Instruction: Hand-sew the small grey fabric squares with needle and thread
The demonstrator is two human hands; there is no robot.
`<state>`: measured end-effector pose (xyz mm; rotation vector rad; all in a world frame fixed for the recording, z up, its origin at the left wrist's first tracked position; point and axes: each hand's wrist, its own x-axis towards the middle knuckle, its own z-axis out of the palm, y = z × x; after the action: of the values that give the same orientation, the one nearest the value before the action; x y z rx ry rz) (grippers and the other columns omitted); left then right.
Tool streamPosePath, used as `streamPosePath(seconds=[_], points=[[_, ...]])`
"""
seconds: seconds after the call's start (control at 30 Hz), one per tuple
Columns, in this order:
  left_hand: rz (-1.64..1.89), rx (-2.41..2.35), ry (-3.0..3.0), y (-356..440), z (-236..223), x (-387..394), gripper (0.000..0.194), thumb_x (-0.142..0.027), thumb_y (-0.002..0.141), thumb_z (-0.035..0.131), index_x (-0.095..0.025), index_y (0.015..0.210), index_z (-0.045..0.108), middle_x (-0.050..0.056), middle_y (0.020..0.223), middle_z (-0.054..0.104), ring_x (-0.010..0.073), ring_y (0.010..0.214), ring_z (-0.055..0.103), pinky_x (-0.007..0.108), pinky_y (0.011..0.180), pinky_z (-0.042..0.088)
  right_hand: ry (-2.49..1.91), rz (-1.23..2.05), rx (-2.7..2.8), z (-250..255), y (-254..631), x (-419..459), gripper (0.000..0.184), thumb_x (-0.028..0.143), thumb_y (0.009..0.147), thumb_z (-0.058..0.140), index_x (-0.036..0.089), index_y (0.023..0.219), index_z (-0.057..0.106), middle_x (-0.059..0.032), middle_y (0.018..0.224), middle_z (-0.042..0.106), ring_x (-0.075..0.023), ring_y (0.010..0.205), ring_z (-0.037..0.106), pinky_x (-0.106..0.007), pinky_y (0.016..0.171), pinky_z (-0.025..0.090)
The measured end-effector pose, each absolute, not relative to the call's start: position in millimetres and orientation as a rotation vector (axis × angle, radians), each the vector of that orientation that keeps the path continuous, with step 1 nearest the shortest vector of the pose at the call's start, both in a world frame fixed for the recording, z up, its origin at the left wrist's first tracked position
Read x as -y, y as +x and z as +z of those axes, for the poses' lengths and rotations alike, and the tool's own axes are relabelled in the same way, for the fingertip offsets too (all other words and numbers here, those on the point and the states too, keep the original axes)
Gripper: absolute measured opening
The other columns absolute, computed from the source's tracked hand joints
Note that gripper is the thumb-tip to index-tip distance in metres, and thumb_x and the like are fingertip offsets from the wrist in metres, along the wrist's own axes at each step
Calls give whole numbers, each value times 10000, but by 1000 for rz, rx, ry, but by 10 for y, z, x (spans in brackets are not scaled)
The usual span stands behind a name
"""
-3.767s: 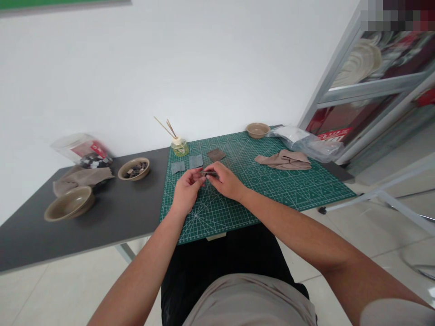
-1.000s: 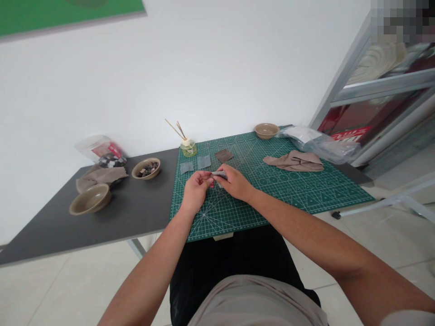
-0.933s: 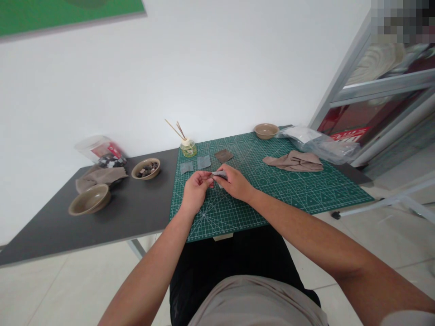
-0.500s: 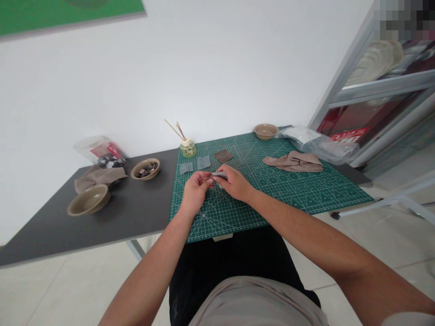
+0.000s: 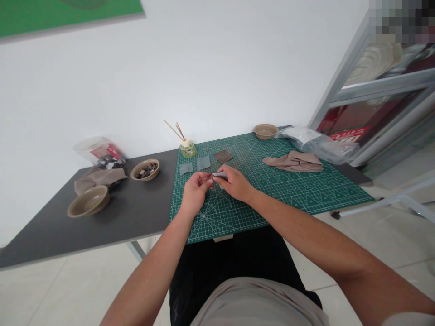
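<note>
Over the green cutting mat (image 5: 278, 185), both my hands meet at a small grey folded piece (image 5: 220, 174) that looks like cloth. My right hand (image 5: 237, 184) pinches it between thumb and fingers. At its left end, my left hand (image 5: 196, 189) has thumb and fingertips closed together on its edge. My fingers partly cover the piece. Just beyond them lie two pale grey squares (image 5: 203, 162) and a brown square (image 5: 223, 156), flat on the mat.
A reed diffuser (image 5: 188, 148) stands behind. Leftward on the dark table (image 5: 136, 217) are a bowl of dark bits (image 5: 145, 177), a tilted bowl (image 5: 89, 209), brown cloth (image 5: 102, 177) and a clear tub (image 5: 97, 151). Rightward are another bowl (image 5: 266, 137), crumpled cloth (image 5: 295, 161) and a plastic bag (image 5: 317, 142).
My hands stay in nearly the same place, still gripping the grey piece. Only a slight shift of the view shows.
</note>
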<state>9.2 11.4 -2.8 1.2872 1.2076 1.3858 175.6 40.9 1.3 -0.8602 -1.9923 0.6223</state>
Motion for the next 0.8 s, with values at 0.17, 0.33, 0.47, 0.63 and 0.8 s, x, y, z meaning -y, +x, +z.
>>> streamPosePath(seconds=[0.17,0.33,0.47,0.63,0.8], points=[[1395,-1208,1289,93,-25,-114,182,-226,711,718,-174,870,646,-3,746,665,119,619,601,266,637,479,-814,630,2018,15,1741,-406,111,309,929,530,198,932,540,-35,891,617,-178,813,573,-316,750,428],[1386,-1217,1300,89,-25,-109,191,-235,726,710,-176,899,652,-3,746,665,124,625,608,273,648,486,-847,635,2010,31,1746,-394,129,328,925,539,205,885,527,-18,834,606,-169,766,559,-304,722,421],[1399,-1215,1298,97,-6,-101,205,-226,718,718,-176,905,649,-6,747,662,120,627,602,274,652,497,-876,599,1975,42,1759,-381,161,353,911,562,211,847,522,-5,792,592,-165,735,556,-297,704,418],[1476,-1158,1282,118,5,-98,251,-244,730,723,-203,961,632,-26,724,638,129,648,611,266,613,514,-942,574,1875,49,1764,-393,160,366,910,569,213,871,538,-12,816,617,-166,734,573,-294,710,427],[1480,-1126,1310,125,3,-89,193,-253,723,733,-205,889,648,-17,746,656,134,673,635,276,648,533,-984,602,1841,53,1771,-406,148,371,908,559,224,908,542,-20,838,640,-181,752,590,-306,731,440]])
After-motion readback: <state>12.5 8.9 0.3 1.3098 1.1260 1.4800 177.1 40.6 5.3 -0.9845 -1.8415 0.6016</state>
